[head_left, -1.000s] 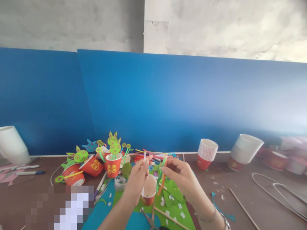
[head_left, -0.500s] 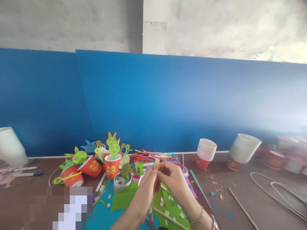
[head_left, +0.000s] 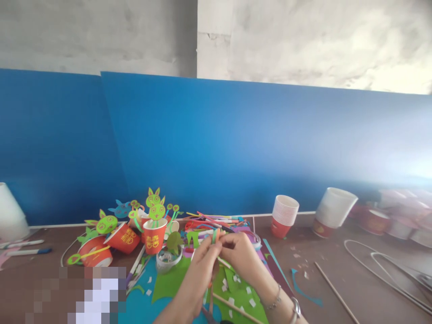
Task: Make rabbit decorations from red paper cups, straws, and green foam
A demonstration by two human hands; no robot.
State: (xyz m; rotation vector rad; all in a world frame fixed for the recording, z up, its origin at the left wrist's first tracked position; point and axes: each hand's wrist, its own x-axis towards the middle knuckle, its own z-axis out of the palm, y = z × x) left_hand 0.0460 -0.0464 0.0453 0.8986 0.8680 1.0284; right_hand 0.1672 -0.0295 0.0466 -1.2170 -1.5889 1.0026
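Note:
Both hands meet in front of me over the craft papers. My left hand (head_left: 200,275) is closed around thin green and orange strips (head_left: 216,235), whose upper ends stick out above the fingers and lower ends hang below the hand. My right hand (head_left: 240,255) is pinched against the same strips at the left fingertips; the exact grip is hidden. Scissors (head_left: 209,313) lie just below the hands, partly cut off by the frame. A wooden stick (head_left: 236,308) rests on the green paper (head_left: 168,280) among small white scraps.
Red paper cups (head_left: 154,237) with green animal cutouts stand and lie at left, near a roll of tape (head_left: 168,261). Stacked cups (head_left: 284,216) and a larger white stack (head_left: 334,211) stand at right. Another stick (head_left: 337,293) and a looped cable (head_left: 378,270) lie on the brown table.
The view has shifted slightly, so the table items sit a little further left. Both hands stay together on the strips, their upper ends slightly lower in view.

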